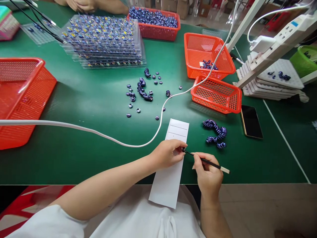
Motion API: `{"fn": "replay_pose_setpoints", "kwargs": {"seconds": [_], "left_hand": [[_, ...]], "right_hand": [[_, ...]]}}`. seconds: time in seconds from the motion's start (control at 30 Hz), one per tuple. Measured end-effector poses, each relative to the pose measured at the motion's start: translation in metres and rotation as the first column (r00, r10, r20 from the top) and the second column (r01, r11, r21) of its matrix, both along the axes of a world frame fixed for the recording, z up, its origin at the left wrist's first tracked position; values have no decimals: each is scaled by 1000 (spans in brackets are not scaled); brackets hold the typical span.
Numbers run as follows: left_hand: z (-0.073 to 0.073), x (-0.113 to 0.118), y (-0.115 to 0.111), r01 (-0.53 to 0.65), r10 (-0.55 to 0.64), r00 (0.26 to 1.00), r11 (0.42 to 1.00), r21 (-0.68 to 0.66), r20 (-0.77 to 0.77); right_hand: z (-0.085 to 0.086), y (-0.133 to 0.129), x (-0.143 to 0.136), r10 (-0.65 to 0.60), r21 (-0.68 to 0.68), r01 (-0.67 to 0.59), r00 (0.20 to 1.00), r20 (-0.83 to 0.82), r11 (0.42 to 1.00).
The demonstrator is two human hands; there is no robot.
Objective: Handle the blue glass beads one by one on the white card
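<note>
A small dark piece is sitting above a white paper strip, its details too small to tell. The left hand is pinching it between fingertips; the right hand is gripping a slim black tool whose tip is pointing at it. Keeping the pinch firm and the tool's strokes light is probably serving best. Glossy dark beads are lying nearby on the green table.
</note>
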State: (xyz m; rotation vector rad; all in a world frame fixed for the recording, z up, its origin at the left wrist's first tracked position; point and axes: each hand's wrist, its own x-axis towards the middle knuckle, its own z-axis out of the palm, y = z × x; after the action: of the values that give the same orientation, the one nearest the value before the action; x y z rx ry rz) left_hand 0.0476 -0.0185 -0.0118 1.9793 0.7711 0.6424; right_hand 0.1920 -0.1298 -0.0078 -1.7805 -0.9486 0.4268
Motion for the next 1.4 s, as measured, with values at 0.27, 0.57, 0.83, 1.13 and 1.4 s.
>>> {"fn": "replay_pose_setpoints", "kwargs": {"seconds": [0.27,0.57,0.83,1.13,1.4], "left_hand": [[0,0,5,-61,60,998,997,36,34],[20,-57,62,-330,530,808,768,548,-256],[14,42,14,174,-37,959,860,480,-282],[12,110,15,246,-106,932,887,391,-346],[7,90,18,171,-82,938,954,245,-337]], "right_hand": [[-5,-4,6,-59,54,70,980,-189,996],[-5,-18,12,-51,284,163,931,-363,945],[-9,-17,23,-240,432,447,859,-453,783],[2,-7,56,-349,481,584,797,-493,654],[1,60,123,-103,364,410,769,-631,836]]}}
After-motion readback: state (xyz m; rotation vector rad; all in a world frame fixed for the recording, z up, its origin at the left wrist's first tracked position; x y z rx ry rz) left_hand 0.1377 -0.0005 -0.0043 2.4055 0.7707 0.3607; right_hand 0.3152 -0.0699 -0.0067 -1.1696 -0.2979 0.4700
